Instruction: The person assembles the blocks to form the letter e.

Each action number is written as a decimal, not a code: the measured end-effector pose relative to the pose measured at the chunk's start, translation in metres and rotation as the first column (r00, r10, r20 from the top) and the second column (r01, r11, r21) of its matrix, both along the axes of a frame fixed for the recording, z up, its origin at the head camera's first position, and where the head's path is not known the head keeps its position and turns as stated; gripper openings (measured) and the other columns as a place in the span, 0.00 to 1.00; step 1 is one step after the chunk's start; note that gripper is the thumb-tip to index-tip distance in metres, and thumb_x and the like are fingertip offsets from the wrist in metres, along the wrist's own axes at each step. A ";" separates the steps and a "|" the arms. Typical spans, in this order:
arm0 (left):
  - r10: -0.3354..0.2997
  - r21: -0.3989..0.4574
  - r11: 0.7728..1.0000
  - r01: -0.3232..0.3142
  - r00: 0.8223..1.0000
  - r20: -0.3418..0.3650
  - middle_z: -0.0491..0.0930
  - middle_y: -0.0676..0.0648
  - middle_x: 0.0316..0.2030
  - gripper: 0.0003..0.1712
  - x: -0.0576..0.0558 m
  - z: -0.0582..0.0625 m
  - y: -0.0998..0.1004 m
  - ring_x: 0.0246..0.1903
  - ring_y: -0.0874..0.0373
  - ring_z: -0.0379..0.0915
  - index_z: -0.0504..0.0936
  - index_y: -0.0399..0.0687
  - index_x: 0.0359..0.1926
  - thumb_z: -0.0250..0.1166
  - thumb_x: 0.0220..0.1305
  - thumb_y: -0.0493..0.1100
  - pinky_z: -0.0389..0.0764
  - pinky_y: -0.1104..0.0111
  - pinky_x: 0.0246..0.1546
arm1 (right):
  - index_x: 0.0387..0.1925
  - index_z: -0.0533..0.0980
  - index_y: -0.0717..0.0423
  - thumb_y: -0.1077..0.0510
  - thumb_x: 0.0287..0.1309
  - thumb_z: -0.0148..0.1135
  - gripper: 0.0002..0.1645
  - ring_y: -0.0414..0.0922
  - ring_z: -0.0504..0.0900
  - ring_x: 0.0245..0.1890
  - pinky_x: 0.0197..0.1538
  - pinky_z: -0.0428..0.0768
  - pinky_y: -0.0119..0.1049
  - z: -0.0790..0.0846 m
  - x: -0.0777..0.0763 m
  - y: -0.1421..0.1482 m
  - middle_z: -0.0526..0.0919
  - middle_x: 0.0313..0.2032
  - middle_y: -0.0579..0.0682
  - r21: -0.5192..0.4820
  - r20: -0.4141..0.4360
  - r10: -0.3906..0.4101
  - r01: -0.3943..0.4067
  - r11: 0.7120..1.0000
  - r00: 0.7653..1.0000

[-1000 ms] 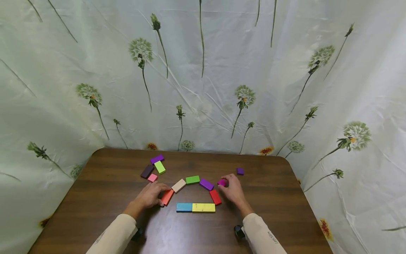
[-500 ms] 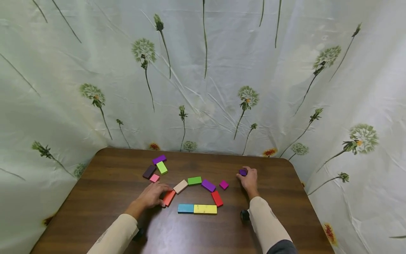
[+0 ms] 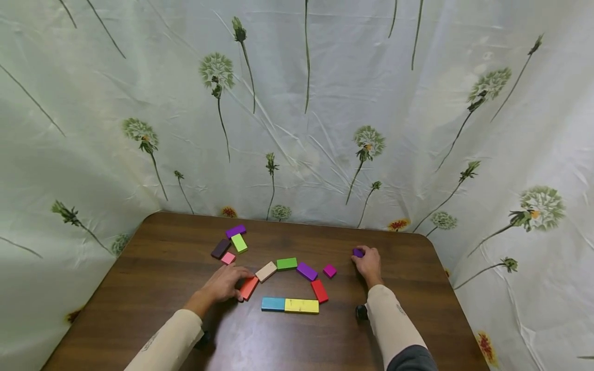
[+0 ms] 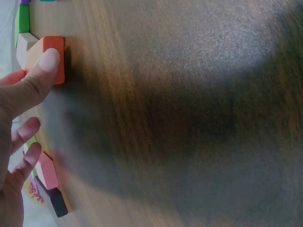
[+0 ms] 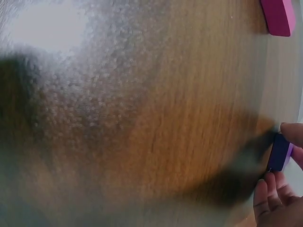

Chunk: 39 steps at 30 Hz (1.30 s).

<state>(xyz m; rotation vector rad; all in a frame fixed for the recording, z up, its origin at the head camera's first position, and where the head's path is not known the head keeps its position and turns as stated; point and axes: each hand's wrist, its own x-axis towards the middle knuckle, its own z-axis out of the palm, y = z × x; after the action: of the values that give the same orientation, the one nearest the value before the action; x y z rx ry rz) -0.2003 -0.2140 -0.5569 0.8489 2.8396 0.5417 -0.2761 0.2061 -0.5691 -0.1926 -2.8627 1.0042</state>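
Two hands working: left hand (image 3: 226, 284) presses the orange block (image 3: 248, 288) flat, steadying it; right hand (image 3: 368, 262) pinches the small purple block (image 3: 358, 252) at 2 o'clock on the counter (image 3: 153, 268).

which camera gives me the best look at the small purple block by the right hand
The right wrist view: the small purple block fills more of the picture there, pinched between the right hand's fingertips just above the table. The head view shows the block only as a tiny spot by the right hand. The left wrist view misses it.
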 end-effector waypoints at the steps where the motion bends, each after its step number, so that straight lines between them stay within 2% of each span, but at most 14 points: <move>1: 0.000 0.001 1.000 0.000 1.000 0.002 0.80 0.41 0.50 0.32 0.000 0.000 0.000 0.54 0.40 0.71 0.82 0.41 0.51 0.78 0.41 0.46 0.67 0.42 0.55 | 0.48 0.77 0.70 0.62 0.54 0.66 0.21 0.63 0.74 0.48 0.52 0.71 0.55 0.001 0.000 0.001 0.76 0.45 0.70 0.000 0.002 0.002 -0.002 1.000 1.000; 15: -0.017 -0.010 1.000 0.017 1.000 -0.005 0.80 0.41 0.50 0.33 -0.001 0.000 0.006 0.53 0.40 0.72 0.82 0.40 0.51 0.79 0.41 0.45 0.68 0.44 0.55 | 0.51 0.77 0.68 0.65 0.52 0.61 0.22 0.66 0.75 0.50 0.52 0.73 0.56 0.011 0.014 0.008 0.75 0.48 0.72 -0.026 0.047 0.006 -0.004 1.000 0.999; 21: -0.012 -0.012 1.000 0.012 1.000 -0.001 0.80 0.41 0.50 0.33 0.000 0.000 0.007 0.53 0.41 0.72 0.82 0.40 0.51 0.79 0.40 0.45 0.68 0.44 0.55 | 0.48 0.79 0.66 0.66 0.50 0.63 0.20 0.64 0.76 0.49 0.51 0.74 0.55 0.013 0.023 0.006 0.78 0.46 0.69 -0.055 0.026 0.013 -0.011 0.998 1.000; 25: -0.009 -0.008 1.000 0.009 1.000 -0.007 0.81 0.42 0.49 0.33 -0.001 -0.001 0.005 0.52 0.42 0.72 0.82 0.40 0.50 0.79 0.40 0.45 0.69 0.44 0.55 | 0.47 0.80 0.65 0.66 0.50 0.64 0.20 0.62 0.78 0.47 0.50 0.75 0.54 0.015 0.030 0.001 0.79 0.44 0.67 -0.070 0.002 0.034 -0.034 0.997 0.999; 30: 0.023 0.006 1.000 -0.023 0.999 0.025 0.80 0.42 0.50 0.32 0.001 0.003 0.005 0.53 0.41 0.72 0.82 0.40 0.51 0.79 0.41 0.43 0.67 0.44 0.56 | 0.46 0.80 0.64 0.67 0.49 0.66 0.19 0.58 0.78 0.43 0.47 0.76 0.53 0.021 0.038 -0.009 0.78 0.41 0.64 -0.104 -0.017 0.083 -0.085 0.991 0.996; 33: 0.045 0.003 0.999 -0.046 0.998 0.050 0.80 0.41 0.51 0.31 0.001 0.004 0.005 0.55 0.41 0.71 0.82 0.40 0.51 0.78 0.42 0.42 0.66 0.43 0.57 | 0.46 0.81 0.64 0.67 0.48 0.67 0.19 0.55 0.78 0.40 0.44 0.77 0.50 0.024 0.043 -0.016 0.79 0.39 0.62 -0.116 -0.030 0.118 -0.120 0.986 0.993; 39: 0.032 0.018 0.999 -0.033 0.998 0.055 0.79 0.40 0.51 0.32 0.002 0.004 0.003 0.55 0.39 0.70 0.81 0.39 0.52 0.78 0.43 0.41 0.65 0.42 0.57 | 0.43 0.82 0.64 0.68 0.46 0.70 0.18 0.49 0.76 0.35 0.38 0.74 0.40 0.029 0.053 -0.032 0.79 0.36 0.57 -0.120 -0.067 0.169 -0.176 0.977 0.983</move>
<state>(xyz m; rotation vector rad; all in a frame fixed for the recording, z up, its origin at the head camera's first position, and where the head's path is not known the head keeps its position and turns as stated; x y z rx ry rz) -0.1983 -0.2108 -0.5530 0.7794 2.8075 0.5880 -0.2235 0.1741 -0.5405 0.0762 -2.8052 1.2009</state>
